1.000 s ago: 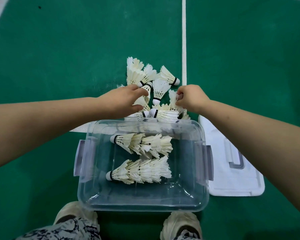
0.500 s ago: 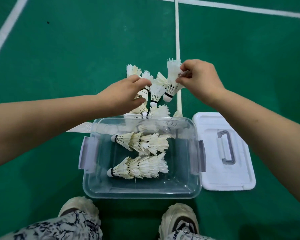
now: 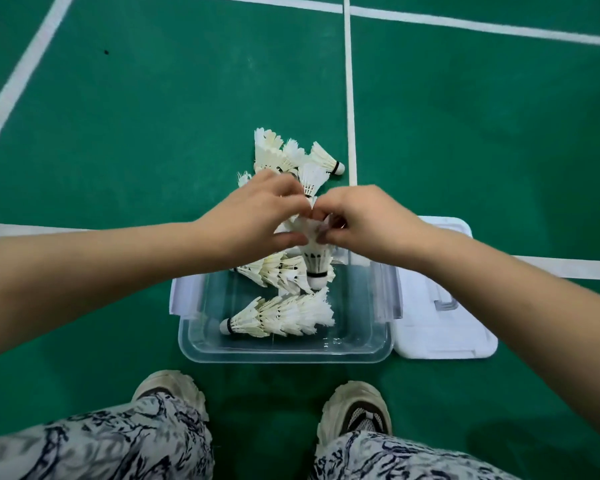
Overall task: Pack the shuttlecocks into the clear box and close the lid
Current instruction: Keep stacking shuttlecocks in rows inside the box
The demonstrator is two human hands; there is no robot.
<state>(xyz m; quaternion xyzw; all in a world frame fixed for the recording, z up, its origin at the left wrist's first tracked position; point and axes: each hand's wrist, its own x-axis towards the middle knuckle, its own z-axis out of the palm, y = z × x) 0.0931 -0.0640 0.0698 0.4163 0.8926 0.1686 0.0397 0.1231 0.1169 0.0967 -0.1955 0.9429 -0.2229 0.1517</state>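
You stood on the green court floor with the clear box open between your shoes and the loose pile of shuttlecocks lying beyond its far rim. The white lid lay flat on the floor, touching the box's right side, so the closing step was not yet possible. Inside the box, one nested row of shuttlecocks lay on its side near the front, cork end to your left, and a second row lay behind it, partly under your left wrist.

Your left hand and right hand met over the far rim of the box, both with fingers pinched together on the feather skirt of one held shuttlecock. It hung upright, long axis near vertical, cork straight down, directly below your fingertips and just above the back row. Neither hand was clearly nearer; both gripped the same skirt.

The move ahead, as I judge it, turned on that axis: the held one pointed down while the rows lay sideways, so you would need to tip it cork-left before it could nest into the back row.
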